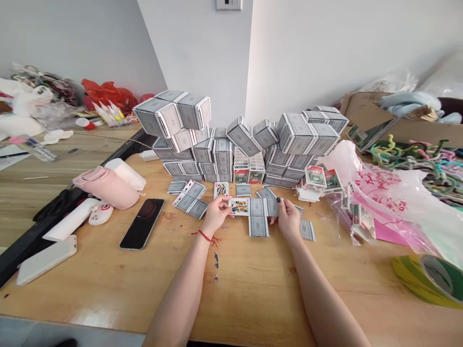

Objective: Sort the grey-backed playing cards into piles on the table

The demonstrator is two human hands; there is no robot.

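Note:
My left hand (218,212), a red string round its wrist, pinches the left end of a face-up playing card (240,206) with a court figure. My right hand (288,218) grips the right end of grey-backed playing cards (258,217), which join onto the face-up card in a cross-like shape. Both hands hold this group just above the wooden table (238,299). Loose cards lie around it: a face-up court card (221,189) behind, a small cluster (191,200) to the left, and a grey-backed card (307,230) to the right.
Stacked blocks of folded cards (213,154) stand behind my hands. To the left lie a phone (142,224), a pink tumbler (106,188) and a white power bank (47,260). On the right are card boxes (316,177), a plastic bag (390,178) and yellow-green tape (428,279).

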